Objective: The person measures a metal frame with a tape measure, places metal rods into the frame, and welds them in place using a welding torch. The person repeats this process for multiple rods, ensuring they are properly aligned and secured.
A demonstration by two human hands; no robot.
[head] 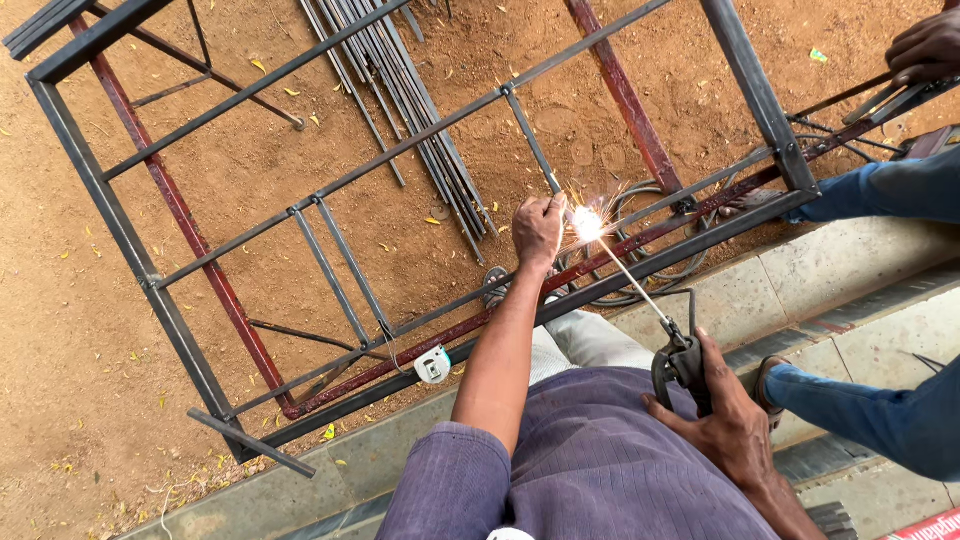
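A large metal frame [130,240] of grey and red-painted bars lies over sandy ground. My left hand [538,228] is closed on a short upright bar [533,142] of the frame, near its lower end. My right hand [722,410] grips a dark electrode holder [680,362]. Its thin welding rod [632,280] slants up and left to a bright spark [587,224] just right of my left hand, at the joint on the frame.
A bundle of thin steel rods [415,110] lies on the sand beyond the frame. A small tape measure [433,365] sits by the lower rail. Another person in blue jeans [890,190] stands at right, a hand [925,48] on the frame. Cables [650,270] coil underneath. A concrete kerb [850,270] runs below.
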